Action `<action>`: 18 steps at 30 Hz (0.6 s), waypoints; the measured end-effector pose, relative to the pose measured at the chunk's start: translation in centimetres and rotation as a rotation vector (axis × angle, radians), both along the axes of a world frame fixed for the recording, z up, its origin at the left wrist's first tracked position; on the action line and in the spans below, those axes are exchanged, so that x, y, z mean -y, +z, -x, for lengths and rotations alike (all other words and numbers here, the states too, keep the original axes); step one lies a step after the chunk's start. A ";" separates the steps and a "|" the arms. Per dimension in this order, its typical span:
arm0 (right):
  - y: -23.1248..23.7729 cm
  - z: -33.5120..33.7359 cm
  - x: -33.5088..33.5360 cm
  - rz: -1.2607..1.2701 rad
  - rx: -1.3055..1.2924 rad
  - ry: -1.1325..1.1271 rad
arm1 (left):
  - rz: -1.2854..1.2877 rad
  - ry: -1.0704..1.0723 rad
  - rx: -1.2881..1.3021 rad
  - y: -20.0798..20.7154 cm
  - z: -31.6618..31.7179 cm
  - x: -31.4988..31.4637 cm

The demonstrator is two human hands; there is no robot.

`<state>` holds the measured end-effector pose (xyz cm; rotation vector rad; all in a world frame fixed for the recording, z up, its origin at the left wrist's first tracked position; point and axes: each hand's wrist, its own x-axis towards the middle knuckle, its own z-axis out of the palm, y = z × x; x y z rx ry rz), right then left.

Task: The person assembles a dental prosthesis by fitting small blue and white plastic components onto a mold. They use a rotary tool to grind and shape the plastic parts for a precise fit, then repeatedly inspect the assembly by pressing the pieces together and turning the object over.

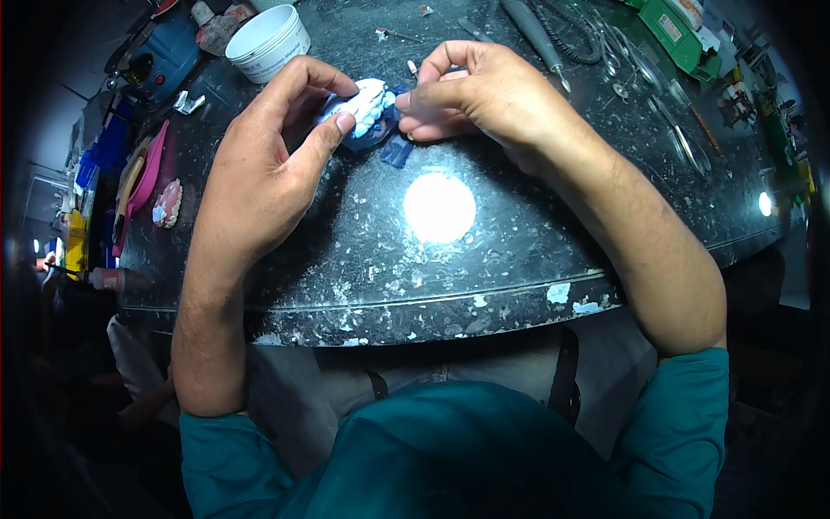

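My left hand [264,160] is closed around a white dental cast [369,102], with the thumb on its near side and fingers behind. Molded teeth show along the cast's edge, and dark blue material lies under and beside it. My right hand [488,95] is at the cast's right side, thumb and fingertips pinched together close to the teeth. Whatever sits in that pinch is too small to make out. A flat dark blue piece [397,151] lies on the bench just below the cast, between the two hands.
Behind my left hand stands a white tub [270,45]. A pink bowl [145,190] and a pink-and-white dental model [168,204] are at the left. A grey handpiece [533,35], metal tools [678,130] and a green box [676,36] occupy the far right. The lamp glares off the dark bench [484,268].
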<state>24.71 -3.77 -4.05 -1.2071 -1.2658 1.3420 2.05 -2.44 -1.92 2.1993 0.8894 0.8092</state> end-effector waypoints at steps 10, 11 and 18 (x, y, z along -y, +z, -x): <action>-0.2 0.8 0.0 -0.009 -0.019 -0.063 | -0.021 0.012 0.040 -0.3 -0.1 -0.1; -0.2 0.8 0.0 -0.011 -0.012 -0.057 | -0.025 0.014 0.036 -0.3 -0.1 0.0; -0.1 0.6 0.0 -0.003 0.023 -0.020 | 0.012 0.002 -0.002 -0.1 0.0 0.1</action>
